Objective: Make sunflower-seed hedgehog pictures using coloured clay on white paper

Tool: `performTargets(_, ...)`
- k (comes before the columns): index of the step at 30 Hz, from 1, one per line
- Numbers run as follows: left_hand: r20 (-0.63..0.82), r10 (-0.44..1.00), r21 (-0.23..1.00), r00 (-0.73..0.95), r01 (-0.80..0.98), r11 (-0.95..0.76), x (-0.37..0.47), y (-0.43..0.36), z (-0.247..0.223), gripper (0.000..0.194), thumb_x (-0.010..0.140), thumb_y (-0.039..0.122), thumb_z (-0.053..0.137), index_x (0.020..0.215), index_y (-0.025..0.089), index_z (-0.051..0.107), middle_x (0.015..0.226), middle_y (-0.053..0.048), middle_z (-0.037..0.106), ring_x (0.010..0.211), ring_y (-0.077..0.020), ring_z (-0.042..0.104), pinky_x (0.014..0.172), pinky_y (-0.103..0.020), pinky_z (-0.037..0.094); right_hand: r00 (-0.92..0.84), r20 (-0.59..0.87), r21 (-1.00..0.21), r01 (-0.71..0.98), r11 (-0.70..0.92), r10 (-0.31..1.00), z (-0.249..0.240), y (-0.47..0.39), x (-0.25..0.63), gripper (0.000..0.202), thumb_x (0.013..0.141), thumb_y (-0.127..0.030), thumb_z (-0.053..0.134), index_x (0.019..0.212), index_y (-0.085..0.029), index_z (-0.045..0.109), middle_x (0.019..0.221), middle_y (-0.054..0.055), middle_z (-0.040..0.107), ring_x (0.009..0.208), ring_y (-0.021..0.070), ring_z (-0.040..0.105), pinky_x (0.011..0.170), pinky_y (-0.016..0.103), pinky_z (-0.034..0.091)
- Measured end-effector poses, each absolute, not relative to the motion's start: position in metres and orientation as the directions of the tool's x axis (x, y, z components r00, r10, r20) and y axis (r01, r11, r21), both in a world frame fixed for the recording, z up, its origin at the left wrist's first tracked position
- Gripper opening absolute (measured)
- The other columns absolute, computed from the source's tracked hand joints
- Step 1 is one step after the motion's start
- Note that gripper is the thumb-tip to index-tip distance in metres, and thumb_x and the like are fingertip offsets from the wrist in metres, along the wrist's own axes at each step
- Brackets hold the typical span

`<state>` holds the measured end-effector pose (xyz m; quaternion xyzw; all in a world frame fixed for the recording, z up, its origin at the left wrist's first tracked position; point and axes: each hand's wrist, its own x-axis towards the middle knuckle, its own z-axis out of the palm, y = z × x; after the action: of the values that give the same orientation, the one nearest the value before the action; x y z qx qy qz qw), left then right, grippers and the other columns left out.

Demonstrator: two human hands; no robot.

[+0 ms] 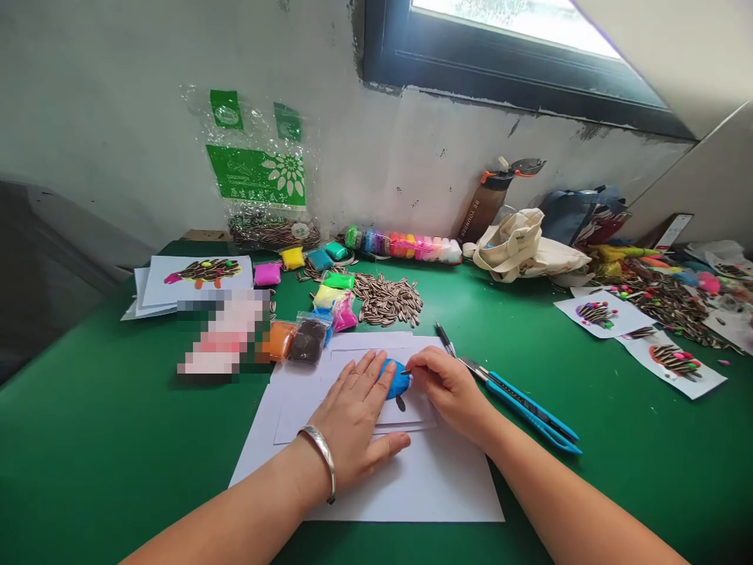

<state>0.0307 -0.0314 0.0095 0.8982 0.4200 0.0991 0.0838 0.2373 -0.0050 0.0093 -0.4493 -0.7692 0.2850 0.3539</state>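
A flattened piece of blue clay (395, 380) sits on white paper (452, 486), partly hidden by fingers. My left hand (356, 416), with a silver bangle at the wrist, lies flat over the sheets, fingers stretched out and touching the clay's left side. Between the pinched fingertips of my right hand (450, 384) is a small dark sunflower seed (405, 372), its point against the clay's upper right. Just below the clay, a dark oval piece (401, 403) rests on the paper.
Beyond the paper lie a heap of sunflower seeds (388, 300), a bag of dark clay (308, 339) and an orange clay pack (278, 340). A blue utility knife (529, 408) and a pen (445, 339) are at the right. Finished seed pictures (605, 314) lie farther right.
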Motion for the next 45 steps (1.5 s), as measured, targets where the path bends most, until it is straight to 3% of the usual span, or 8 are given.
performTargets(5,0.143,0.770,0.220,0.622,0.738,-0.638,0.022,-0.031,0.006,0.067,0.088,0.047,0.046,0.144,0.017,0.025,0.150,-0.009,0.026,0.139,-0.0264,0.017,0.112,-0.045,0.020,-0.482,0.216,-0.699,0.530,0.479,0.849,0.014,-0.006,0.246,0.017,0.089,-0.014,0.046,0.087,-0.020,0.062,0.083,0.003,0.059,0.082,0.0154,0.053,0.074,0.027,0.042)
performTargets(12,0.030,0.707,0.139,0.707,0.697,-0.703,0.021,-0.031,0.006,0.062,0.090,0.056,0.034,0.144,0.026,0.023,0.151,-0.006,0.024,0.138,-0.0268,0.019,0.111,-0.051,0.011,-0.520,0.226,-0.597,0.594,0.539,0.824,0.013,-0.004,0.246,0.019,0.091,-0.016,0.044,0.086,-0.019,0.062,0.081,0.005,0.058,0.082,0.0167,0.051,0.073,0.029,0.042)
performTargets(33,0.017,0.714,0.136,0.700,0.706,-0.695,0.023,-0.031,0.006,0.064,0.090,0.053,0.037,0.145,0.025,0.021,0.151,-0.007,0.025,0.138,-0.0273,0.019,0.110,-0.051,0.011,-0.522,0.212,-0.613,0.588,0.529,0.826,0.007,0.003,0.248,0.014,0.090,-0.014,0.048,0.085,-0.018,0.060,0.081,0.004,0.057,0.081,0.0167,0.049,0.072,0.029,0.040)
performTargets(38,0.047,0.737,0.121,0.674,0.729,-0.674,0.022,-0.032,0.007,0.068,0.088,0.056,0.038,0.145,0.022,0.022,0.152,-0.007,0.020,0.139,-0.0288,0.013,0.111,-0.049,0.012,-0.531,0.216,-0.647,0.550,0.528,0.819,0.010,0.002,0.250,0.013,0.089,-0.013,0.049,0.084,-0.019,0.060,0.080,0.003,0.058,0.080,0.0161,0.050,0.072,0.029,0.041)
performTargets(45,0.009,0.722,0.136,0.692,0.715,-0.686,0.018,-0.030,0.008,0.070,0.089,0.061,0.029,0.145,0.019,0.023,0.150,-0.007,0.025,0.139,-0.0283,0.015,0.110,-0.050,0.012,-0.516,0.327,-0.585,0.548,0.598,0.792,0.020,-0.012,0.233,0.017,0.091,-0.014,0.044,0.085,-0.018,0.060,0.081,0.006,0.057,0.080,0.0172,0.049,0.073,0.031,0.041)
